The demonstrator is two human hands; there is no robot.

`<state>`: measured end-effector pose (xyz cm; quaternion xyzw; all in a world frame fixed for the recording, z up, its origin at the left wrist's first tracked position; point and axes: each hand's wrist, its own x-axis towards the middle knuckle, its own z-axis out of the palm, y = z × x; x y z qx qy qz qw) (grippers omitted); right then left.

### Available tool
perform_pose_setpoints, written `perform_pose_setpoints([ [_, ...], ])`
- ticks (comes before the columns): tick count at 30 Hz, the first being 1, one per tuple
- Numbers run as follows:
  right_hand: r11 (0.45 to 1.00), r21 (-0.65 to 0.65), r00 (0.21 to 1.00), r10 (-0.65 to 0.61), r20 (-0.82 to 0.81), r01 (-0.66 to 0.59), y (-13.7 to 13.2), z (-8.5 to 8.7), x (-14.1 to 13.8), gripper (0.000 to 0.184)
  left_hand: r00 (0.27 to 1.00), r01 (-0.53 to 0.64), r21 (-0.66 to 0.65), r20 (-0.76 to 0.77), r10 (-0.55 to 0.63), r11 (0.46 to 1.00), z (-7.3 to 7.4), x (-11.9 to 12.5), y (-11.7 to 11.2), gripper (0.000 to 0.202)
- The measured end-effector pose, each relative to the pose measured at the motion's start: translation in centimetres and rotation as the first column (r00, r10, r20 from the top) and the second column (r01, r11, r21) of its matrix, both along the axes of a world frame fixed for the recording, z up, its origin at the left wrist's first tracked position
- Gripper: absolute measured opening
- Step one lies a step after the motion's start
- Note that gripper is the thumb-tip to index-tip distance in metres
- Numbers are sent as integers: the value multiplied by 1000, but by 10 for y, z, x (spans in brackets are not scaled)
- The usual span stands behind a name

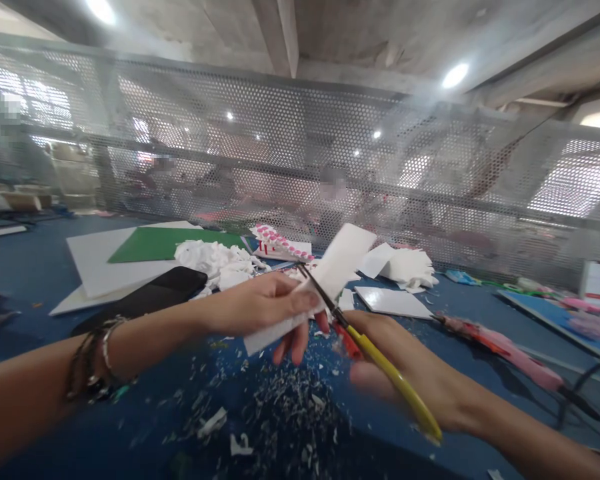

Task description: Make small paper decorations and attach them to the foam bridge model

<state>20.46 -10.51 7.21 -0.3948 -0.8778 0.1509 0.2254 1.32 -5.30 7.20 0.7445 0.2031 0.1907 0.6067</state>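
Above the table (35, 277), left hand (260, 303) clasps strip (341, 259), right hand (420, 373) scissors (376, 358) at its edge.

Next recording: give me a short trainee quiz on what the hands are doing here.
1. True or false: the left hand holds a white strip.
2. The scissors in the right hand have handles that are: A yellow and red, B green, C black.
3. Fill in: the white scraps lie on a ____ table.
Key: 1 true; 2 A; 3 blue.
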Motion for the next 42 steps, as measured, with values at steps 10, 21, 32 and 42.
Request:
perform_pose_setpoints([
  [10, 1000, -12, 999, -18, -33, 18, 8, -13, -1, 43, 998, 41, -27, -51, -42, 999, -6, 6, -1, 31],
  [21, 979, 61, 973, -203, 113, 197, 7, 5, 4, 38, 857, 231, 131, -497, -138, 964, 14, -18, 11, 32],
  [32, 945, 247, 660, -328, 676, 217, 20, -14, 15, 21, 997, 7, 16, -73, -6, 1000, 6, -31, 40, 52],
  [42, 930, 366, 999, 17, -39, -1, 13, -16, 1, 29, 993, 80, 28, -89, -77, 996, -22, 11, -3, 90],
])
